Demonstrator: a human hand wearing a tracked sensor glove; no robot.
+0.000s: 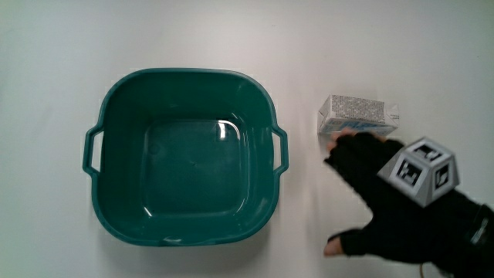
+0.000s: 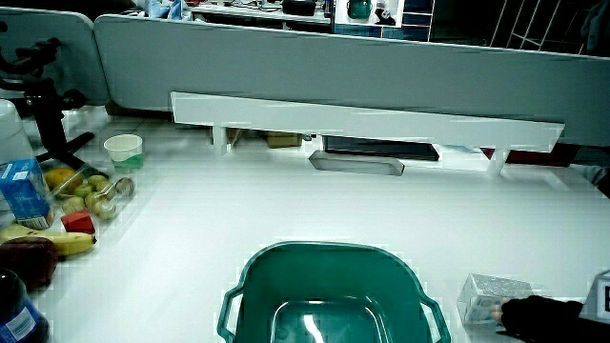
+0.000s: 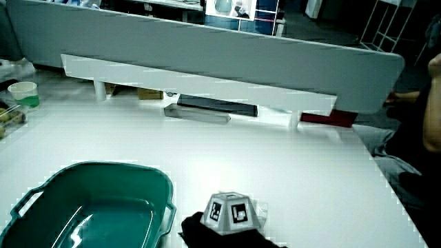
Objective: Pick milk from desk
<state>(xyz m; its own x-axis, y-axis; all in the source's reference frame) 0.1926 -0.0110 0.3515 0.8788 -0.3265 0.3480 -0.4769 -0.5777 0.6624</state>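
Note:
A small white and blue milk carton (image 1: pixel 356 114) lies on its side on the white table, beside the handle of a teal basin (image 1: pixel 104 116). The gloved hand (image 1: pixel 363 166) reaches to the carton from the person's side. Its fingertips touch the carton's nearer face, and the thumb is spread wide, well apart from the carton. The patterned cube (image 1: pixel 423 170) sits on the back of the hand. In a side view the carton (image 2: pixel 491 291) shows with the hand's fingertips (image 2: pixel 519 310) against it. In a side view the hand (image 3: pixel 220 234) and cube (image 3: pixel 233 212) hide most of the carton.
The basin (image 2: pixel 324 250) holds nothing. At the table's edge in a side view are a paper cup (image 2: pixel 124 148), a banana (image 2: pixel 57 243), other fruit and a blue carton (image 2: pixel 24 191). A low shelf (image 2: pixel 362 119) runs along the partition.

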